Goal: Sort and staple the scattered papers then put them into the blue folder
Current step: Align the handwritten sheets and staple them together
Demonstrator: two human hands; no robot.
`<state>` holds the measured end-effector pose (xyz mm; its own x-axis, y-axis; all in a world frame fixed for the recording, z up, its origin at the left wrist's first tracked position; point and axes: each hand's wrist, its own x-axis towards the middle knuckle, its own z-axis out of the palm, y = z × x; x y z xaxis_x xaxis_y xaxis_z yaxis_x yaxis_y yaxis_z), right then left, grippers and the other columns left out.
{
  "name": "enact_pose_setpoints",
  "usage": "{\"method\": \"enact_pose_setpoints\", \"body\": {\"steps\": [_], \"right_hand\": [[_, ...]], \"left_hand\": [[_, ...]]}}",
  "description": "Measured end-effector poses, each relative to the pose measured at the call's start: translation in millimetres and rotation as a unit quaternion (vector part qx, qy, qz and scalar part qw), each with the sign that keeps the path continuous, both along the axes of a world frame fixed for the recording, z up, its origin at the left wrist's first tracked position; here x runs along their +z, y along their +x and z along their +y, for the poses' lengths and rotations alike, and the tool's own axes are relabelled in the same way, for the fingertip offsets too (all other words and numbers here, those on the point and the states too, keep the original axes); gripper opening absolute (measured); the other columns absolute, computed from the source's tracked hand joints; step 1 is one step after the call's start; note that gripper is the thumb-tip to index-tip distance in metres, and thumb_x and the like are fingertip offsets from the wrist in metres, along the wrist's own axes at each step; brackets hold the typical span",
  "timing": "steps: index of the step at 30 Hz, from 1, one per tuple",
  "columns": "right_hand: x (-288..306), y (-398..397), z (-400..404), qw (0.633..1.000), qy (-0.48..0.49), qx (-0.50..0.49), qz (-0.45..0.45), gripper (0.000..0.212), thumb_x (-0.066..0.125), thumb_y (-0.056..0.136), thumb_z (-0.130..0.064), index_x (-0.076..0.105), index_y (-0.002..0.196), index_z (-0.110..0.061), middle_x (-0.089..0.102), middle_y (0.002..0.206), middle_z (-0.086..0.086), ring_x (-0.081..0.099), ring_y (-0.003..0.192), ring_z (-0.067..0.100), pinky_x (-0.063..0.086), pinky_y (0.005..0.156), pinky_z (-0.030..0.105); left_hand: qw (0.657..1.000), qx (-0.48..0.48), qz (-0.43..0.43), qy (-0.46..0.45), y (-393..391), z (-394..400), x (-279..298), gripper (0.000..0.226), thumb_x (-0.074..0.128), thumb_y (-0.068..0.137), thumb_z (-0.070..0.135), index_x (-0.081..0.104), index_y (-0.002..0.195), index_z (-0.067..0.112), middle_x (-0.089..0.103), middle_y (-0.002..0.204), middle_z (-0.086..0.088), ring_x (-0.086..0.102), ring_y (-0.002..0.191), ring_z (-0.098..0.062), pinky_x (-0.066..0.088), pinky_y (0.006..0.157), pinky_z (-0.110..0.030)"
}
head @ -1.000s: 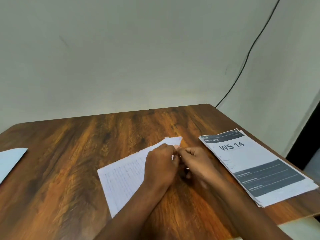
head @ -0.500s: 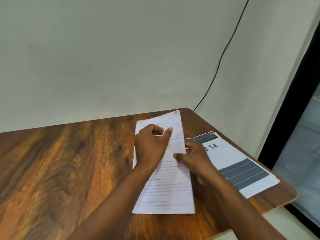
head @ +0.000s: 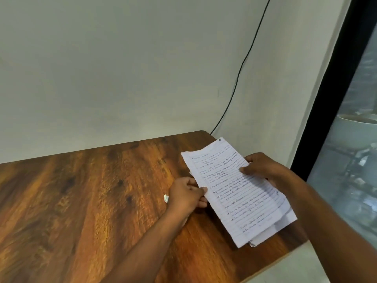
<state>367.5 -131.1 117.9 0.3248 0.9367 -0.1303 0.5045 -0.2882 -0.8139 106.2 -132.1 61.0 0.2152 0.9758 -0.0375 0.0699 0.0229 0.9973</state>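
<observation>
The papers are a small stack of lined pages with handwriting, held over the far right corner of the desk. More sheets lie under the stack, with their edges poking out at the bottom. The left hand pinches the left edge of the stack with thumb and fingers. The right hand grips the right edge, thumb on top.

No blue folder and no stapler can be seen here.

A tiny white bit lies on the desk just beside the left hand. I cannot tell what it is.

What could go wrong: the pages are not lined up, so a loose sheet could slip out and fall off the desk edge, which is close. If stapled like this, the pages may end up crooked.
</observation>
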Motion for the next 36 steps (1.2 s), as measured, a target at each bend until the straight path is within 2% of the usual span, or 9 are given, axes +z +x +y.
{"method": "enact_pose_setpoints", "body": {"steps": [4,7,10,13,17,20,24,30,36], "right_hand": [[-10.5,11.6,6.3,0.997,0.017,-0.037,-0.072,0.017,0.084,0.085,-0.011,0.074,0.097,-0.006,0.076,0.097,0.01,0.073,0.094,0.028,0.059,0.086,0.039],[-16.9,16.6,7.5,0.988,0.026,-0.063,-0.141,0.02,0.088,0.081,-0.018,0.072,0.093,-0.013,0.072,0.095,0.001,0.068,0.089,0.019,0.056,0.079,0.034],[-25.4,25.5,7.7,0.975,0.015,-0.089,-0.201,0.022,0.089,0.078,-0.025,0.071,0.091,-0.021,0.067,0.093,-0.007,0.063,0.085,0.012,0.056,0.081,0.035],[-35.0,31.5,9.0,0.972,0.014,-0.103,-0.209,0.02,0.087,0.08,-0.024,0.071,0.092,-0.023,0.065,0.092,-0.01,0.063,0.087,0.013,0.055,0.081,0.035],[-50.7,32.0,11.9,0.969,0.025,-0.115,-0.215,0.016,0.081,0.083,-0.024,0.071,0.095,-0.028,0.067,0.102,-0.008,0.064,0.092,0.015,0.056,0.082,0.035],[-61.2,30.2,10.1,0.965,0.012,-0.139,-0.223,0.021,0.082,0.081,-0.029,0.07,0.099,-0.031,0.069,0.104,-0.008,0.067,0.092,0.016,0.057,0.081,0.035],[-67.8,25.0,7.3,0.961,0.017,-0.152,-0.231,0.021,0.083,0.081,-0.033,0.068,0.096,-0.03,0.069,0.098,-0.007,0.066,0.083,0.014,0.054,0.073,0.031],[-64.7,10.4,2.9,0.944,-0.003,-0.161,-0.287,0.028,0.08,0.083,-0.043,0.063,0.099,-0.026,0.068,0.094,-0.006,0.067,0.083,0.018,0.054,0.072,0.032],[-61.9,-6.5,-0.7,0.921,-0.024,-0.136,-0.364,0.042,0.076,0.084,-0.05,0.064,0.112,-0.022,0.068,0.102,-0.003,0.067,0.087,0.018,0.058,0.076,0.035]], "left_hand": [[1.0,-0.016,-0.012,-0.017,19.9,1.7,-8.5,0.014,0.075,0.092,-0.003,0.068,0.103,0.002,0.079,0.081,-0.014,0.078,0.069,-0.027,0.065,0.064,-0.033],[0.999,-0.019,-0.008,-0.032,31.9,3.0,-15.2,0.018,0.077,0.089,-0.004,0.069,0.105,0.003,0.08,0.082,-0.012,0.079,0.073,-0.026,0.066,0.07,-0.036],[0.999,-0.029,-0.003,-0.044,43.3,3.9,-20.2,0.024,0.077,0.089,-0.004,0.067,0.11,0.005,0.08,0.089,-0.012,0.08,0.074,-0.024,0.067,0.075,-0.04],[0.999,-0.022,0.01,-0.037,50.9,3.4,-23.6,0.038,0.078,0.089,-0.002,0.06,0.119,0.012,0.08,0.094,-0.01,0.08,0.073,-0.022,0.067,0.077,-0.045],[0.999,-0.01,0.035,-0.025,54.1,4.4,-26.6,0.062,0.08,0.087,-0.002,0.045,0.135,0.017,0.078,0.089,-0.015,0.079,0.068,-0.024,0.067,0.073,-0.044],[0.997,-0.015,0.074,0.001,55.5,2.2,-27.6,0.073,0.08,0.088,0.001,0.036,0.143,0.02,0.077,0.096,-0.013,0.078,0.066,-0.019,0.066,0.065,-0.033],[0.995,0.003,0.097,0.023,54.7,2.1,-30.0,0.072,0.079,0.089,0.002,0.038,0.145,0.02,0.074,0.11,-0.014,0.078,0.066,-0.017,0.065,0.06,-0.031],[0.987,0.024,0.144,0.06,50.1,3.9,-32.7,0.059,0.081,0.086,0.005,0.05,0.134,0.018,0.075,0.085,-0.008,0.075,0.059,-0.017,0.066,0.065,-0.042],[0.982,0.021,0.168,0.087,41.8,-2.1,-28.1,0.053,0.081,0.087,0.009,0.054,0.131,0.019,0.075,0.079,-0.002,0.075,0.059,-0.012,0.063,0.061,-0.031]]}}
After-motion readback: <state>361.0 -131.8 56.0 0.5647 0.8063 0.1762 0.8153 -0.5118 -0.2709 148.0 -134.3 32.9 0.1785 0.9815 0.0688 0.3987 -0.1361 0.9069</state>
